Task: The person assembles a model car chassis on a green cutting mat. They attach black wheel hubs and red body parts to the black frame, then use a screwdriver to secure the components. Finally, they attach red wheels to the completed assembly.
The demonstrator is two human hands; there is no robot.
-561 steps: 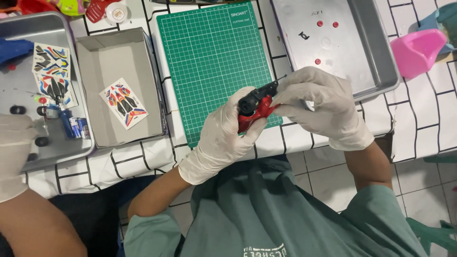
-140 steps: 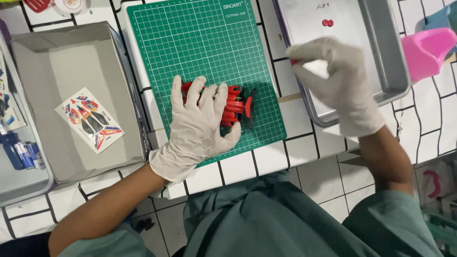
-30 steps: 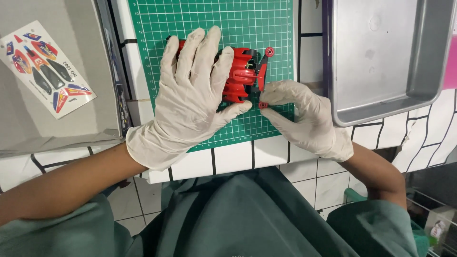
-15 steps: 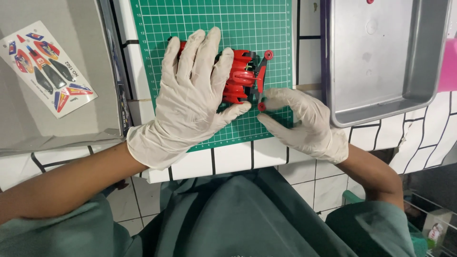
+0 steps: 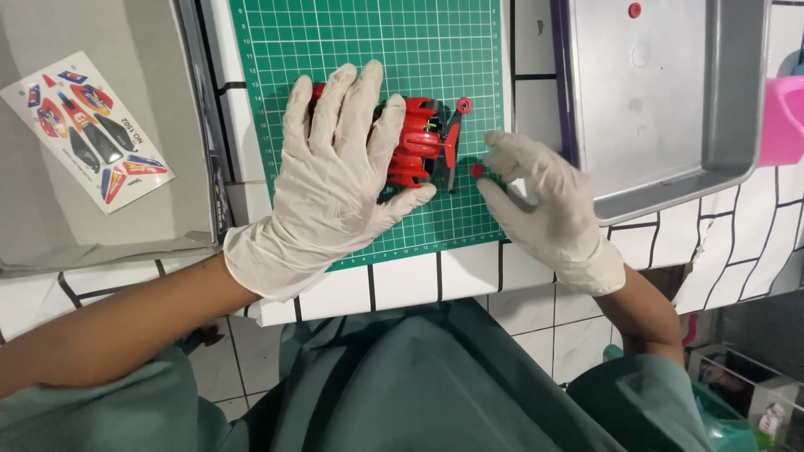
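A red toy car body [image 5: 421, 147] with black parts lies on the green cutting mat [image 5: 368, 42]. My left hand [image 5: 335, 180], in a white glove, rests flat on the car and pins it to the mat, hiding its left half. My right hand [image 5: 544, 205], also gloved, sits just right of the car with its fingertips at a small red round piece [image 5: 476, 171] beside the car's rear wing. Another small red roller [image 5: 462, 105] sits at the wing's upper end.
A grey metal tray [image 5: 670, 100] stands at the right with a small red part [image 5: 635, 10] in it. A grey box [image 5: 92, 209] with a sticker sheet [image 5: 88, 130] lies at the left. A pink container [image 5: 783, 121] sits at the far right edge.
My right hand has drawn back a little to the right from the car's wing, with the small red round piece at its fingertips. My left hand stays flat on the car.
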